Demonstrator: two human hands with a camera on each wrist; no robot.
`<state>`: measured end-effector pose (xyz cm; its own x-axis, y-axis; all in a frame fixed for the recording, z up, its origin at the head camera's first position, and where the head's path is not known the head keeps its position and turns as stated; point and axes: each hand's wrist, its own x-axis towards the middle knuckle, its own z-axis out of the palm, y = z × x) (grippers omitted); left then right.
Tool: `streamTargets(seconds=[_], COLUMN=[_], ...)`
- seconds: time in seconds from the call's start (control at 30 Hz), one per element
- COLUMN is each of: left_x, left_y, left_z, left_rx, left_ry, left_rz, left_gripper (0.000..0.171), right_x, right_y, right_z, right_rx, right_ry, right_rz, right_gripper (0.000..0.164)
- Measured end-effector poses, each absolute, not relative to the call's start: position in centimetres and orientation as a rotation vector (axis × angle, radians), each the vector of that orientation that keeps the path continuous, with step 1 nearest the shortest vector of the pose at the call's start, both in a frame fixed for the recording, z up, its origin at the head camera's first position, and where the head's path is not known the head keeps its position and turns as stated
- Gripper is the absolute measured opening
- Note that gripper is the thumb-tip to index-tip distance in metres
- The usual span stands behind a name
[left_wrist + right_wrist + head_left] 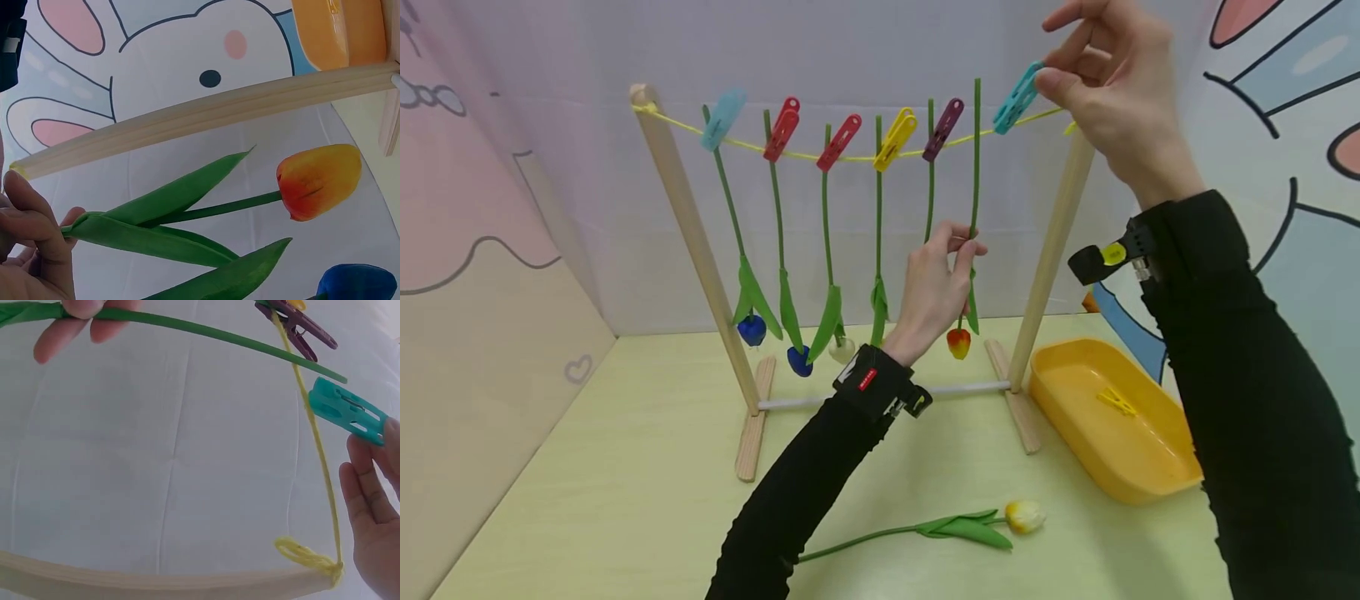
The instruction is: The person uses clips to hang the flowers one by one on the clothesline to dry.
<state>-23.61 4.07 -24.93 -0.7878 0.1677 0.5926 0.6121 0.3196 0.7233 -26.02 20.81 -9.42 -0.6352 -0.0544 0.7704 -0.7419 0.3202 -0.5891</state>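
Observation:
My left hand (934,292) pinches the green stem of an artificial red-and-yellow tulip (322,181), which hangs head down with its bare stem end upward. That stem (212,335) crosses the yellow string (317,437) in the right wrist view. Up by the right end of the string, my right hand (1123,96) holds a teal clothespin (350,409) between thumb and fingers, its tip close to the string and stem. Left of the held tulip, a purple clothespin (943,130) and a yellow clothespin (896,139) clip more stems to the string.
Two red clothespins and a light blue clothespin (723,121) hold further tulips, heads down. Wooden posts (1052,250) carry the string. At right, a yellow-orange basin (1075,425) contains a yellow clothespin (1117,402). A white-yellow tulip (1025,517) lies on the table in front.

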Motion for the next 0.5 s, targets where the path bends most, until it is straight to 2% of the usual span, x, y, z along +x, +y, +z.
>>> streamTargets(seconds=[0.5], left_x=[-23.48], left_y=[3.79], left_z=[-24.53], left_rx=[-0.624], left_ry=[-2.224], left_rz=[-1.473], left_gripper=[0.019], right_x=[-26.55], right_y=[20.0], right_z=[-8.8], right_rx=[0.71], right_ry=[-2.035], right_rz=[1.4], right_gripper=[0.029])
